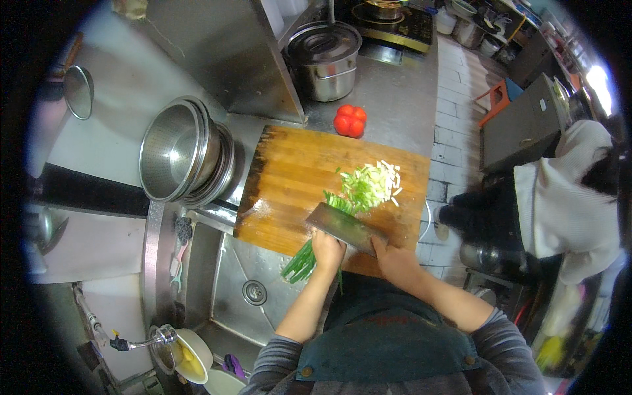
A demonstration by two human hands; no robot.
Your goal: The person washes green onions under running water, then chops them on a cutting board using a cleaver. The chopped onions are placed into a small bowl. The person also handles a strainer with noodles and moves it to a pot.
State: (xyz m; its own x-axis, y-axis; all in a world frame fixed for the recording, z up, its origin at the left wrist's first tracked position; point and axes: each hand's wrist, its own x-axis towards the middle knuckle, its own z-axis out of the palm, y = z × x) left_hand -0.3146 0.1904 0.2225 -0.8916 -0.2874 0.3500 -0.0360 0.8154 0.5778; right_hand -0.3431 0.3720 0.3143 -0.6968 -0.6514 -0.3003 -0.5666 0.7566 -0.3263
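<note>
My right hand (399, 264) grips the handle of a cleaver (343, 227), whose broad blade lies slantwise over the near part of a wooden cutting board (291, 173). Close against the blade, my left hand (328, 252) holds down a bunch of green scallions (302, 264). Their leafy ends stick out past the board's edge, over the sink. Beyond the blade lies a heap of chopped scallion pieces (368, 185), white on the right and green towards the cleaver. The blade hides where it meets the stalks.
A red bell pepper (350, 121) sits behind the board, near a lidded steel pot (326, 64). Steel colanders (175, 150) stand to the left, above a sink (237, 316). A bowl with yellow contents (195, 355) is by the faucet (163, 335). Another person (568, 207) stands at right.
</note>
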